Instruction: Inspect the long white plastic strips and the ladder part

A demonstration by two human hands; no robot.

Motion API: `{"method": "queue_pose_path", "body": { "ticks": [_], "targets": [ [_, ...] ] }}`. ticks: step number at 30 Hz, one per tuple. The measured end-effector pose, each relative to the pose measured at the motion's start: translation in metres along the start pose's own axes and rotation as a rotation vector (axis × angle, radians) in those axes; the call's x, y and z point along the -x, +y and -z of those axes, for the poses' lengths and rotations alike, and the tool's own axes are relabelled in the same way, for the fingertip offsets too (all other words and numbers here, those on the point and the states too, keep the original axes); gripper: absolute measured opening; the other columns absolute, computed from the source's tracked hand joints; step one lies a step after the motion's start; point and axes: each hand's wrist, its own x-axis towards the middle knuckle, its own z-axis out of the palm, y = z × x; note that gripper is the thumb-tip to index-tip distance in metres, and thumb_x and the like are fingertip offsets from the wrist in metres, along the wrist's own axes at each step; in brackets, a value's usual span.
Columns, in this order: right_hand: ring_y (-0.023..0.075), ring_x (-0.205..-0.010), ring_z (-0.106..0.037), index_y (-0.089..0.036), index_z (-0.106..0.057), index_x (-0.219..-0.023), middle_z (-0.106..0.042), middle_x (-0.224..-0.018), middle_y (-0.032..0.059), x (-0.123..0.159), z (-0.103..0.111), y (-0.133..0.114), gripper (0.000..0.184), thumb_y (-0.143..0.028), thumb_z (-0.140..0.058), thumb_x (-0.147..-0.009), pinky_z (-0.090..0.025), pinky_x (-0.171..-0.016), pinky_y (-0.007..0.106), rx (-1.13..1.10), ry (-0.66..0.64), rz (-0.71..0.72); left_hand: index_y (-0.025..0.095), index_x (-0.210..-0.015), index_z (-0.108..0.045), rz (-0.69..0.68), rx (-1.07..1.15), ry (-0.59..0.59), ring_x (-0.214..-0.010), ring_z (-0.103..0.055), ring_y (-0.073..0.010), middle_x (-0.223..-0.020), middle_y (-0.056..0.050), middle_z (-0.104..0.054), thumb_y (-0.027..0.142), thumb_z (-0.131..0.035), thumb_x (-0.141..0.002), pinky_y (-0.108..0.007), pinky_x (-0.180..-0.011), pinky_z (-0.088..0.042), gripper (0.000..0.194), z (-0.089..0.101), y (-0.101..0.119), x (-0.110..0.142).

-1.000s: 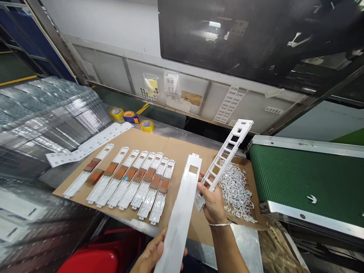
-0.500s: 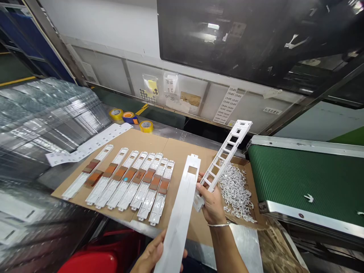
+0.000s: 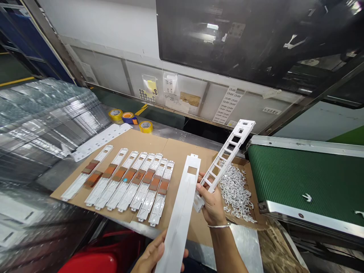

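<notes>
My left hand (image 3: 152,253) grips the lower end of a long white plastic panel (image 3: 180,206), which has a square cutout near its top. In my right hand (image 3: 212,203) is a white ladder-shaped plastic frame (image 3: 226,157), tilted up to the right; its lower end lies partly behind the panel. The fingers of that hand come up close to the panel's right edge, and I cannot tell whether they touch it. Left of the panel, several white strips (image 3: 159,201) with brown blocks across them lie in a row on a cardboard sheet (image 3: 178,151).
A cardboard box (image 3: 261,223) of small white clips (image 3: 236,193) stands right of my hands, beside a green conveyor belt (image 3: 307,170) carrying loose white pieces. Tape rolls (image 3: 146,127) and a label sheet (image 3: 102,142) lie at the back left. A red stool (image 3: 91,261) is below the table.
The ladder-shaped frame has tipped slightly to the right at its top end. The loose piece on the belt has shifted slightly left. Both hands keep their holds.
</notes>
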Motion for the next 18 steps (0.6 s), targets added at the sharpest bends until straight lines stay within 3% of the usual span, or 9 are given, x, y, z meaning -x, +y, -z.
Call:
{"method": "queue_pose_path", "body": {
  "ticks": [7,14,18],
  "targets": [
    [0.0161,-0.083,-0.057,-0.020,-0.050,-0.105,-0.061,-0.092,0.0023,0.003,-0.002,-0.004,0.037,-0.019,-0.066,-0.072,-0.046,-0.072,0.026,0.013,-0.007,0.014,0.005,-0.129,-0.012,0.005,0.020,-0.014,-0.079,-0.058,-0.0245,-0.103,-0.024,-0.057,0.044,-0.050,-0.077,-0.030,-0.067,-0.041,0.075,0.002,0.000,-0.002],
    [0.0199,-0.086,-0.057,-0.020,-0.048,-0.107,-0.062,-0.095,0.0035,0.003,-0.002,-0.004,0.039,-0.019,-0.065,-0.072,-0.046,-0.076,0.034,-0.003,-0.028,0.010,0.011,-0.126,-0.023,-0.001,0.016,-0.015,-0.079,-0.059,-0.0242,-0.104,-0.021,-0.058,0.043,-0.050,-0.078,-0.031,-0.065,-0.042,0.064,0.012,-0.006,-0.004],
    [0.0200,-0.087,-0.057,-0.020,-0.048,-0.107,-0.062,-0.097,0.0037,0.003,-0.002,-0.002,0.040,-0.018,-0.066,-0.071,-0.046,-0.077,0.034,-0.017,-0.015,0.003,0.009,-0.130,-0.012,0.007,0.052,-0.020,-0.081,-0.060,-0.0257,-0.103,-0.022,-0.058,0.046,-0.056,-0.073,-0.031,-0.068,-0.043,0.080,0.012,-0.007,-0.003]
  ]
}}
